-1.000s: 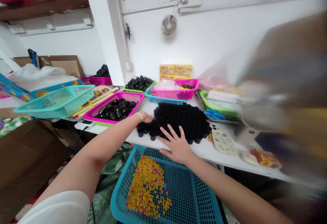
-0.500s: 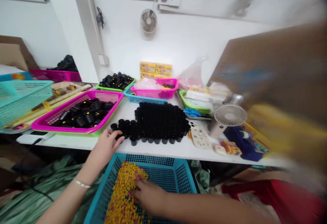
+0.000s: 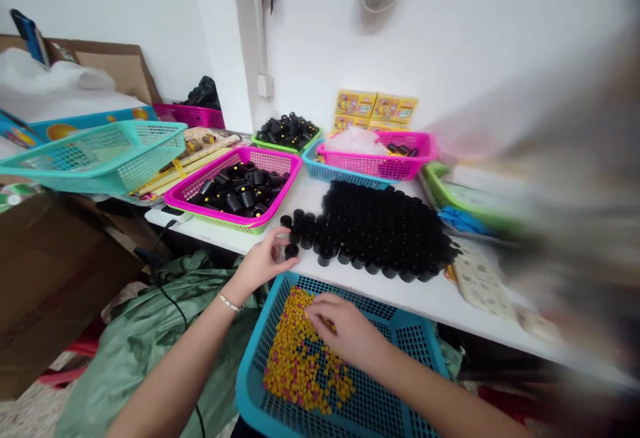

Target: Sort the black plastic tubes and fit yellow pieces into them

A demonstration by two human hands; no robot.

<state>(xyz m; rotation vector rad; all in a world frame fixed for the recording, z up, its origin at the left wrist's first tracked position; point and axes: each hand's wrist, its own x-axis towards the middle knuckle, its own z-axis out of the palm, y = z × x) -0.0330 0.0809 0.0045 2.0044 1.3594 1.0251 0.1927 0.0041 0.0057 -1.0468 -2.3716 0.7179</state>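
Black cups: cylindrical, massed on our table
Left hand: pinching an outlying cup
Right hand: fingertips bunched — hold unclear to us
Yellow pieces: right hand has lifted since earlier

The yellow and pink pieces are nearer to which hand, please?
Right. The right hand is over the yellow and pink pieces; the left hand is farther away, at a black cup.
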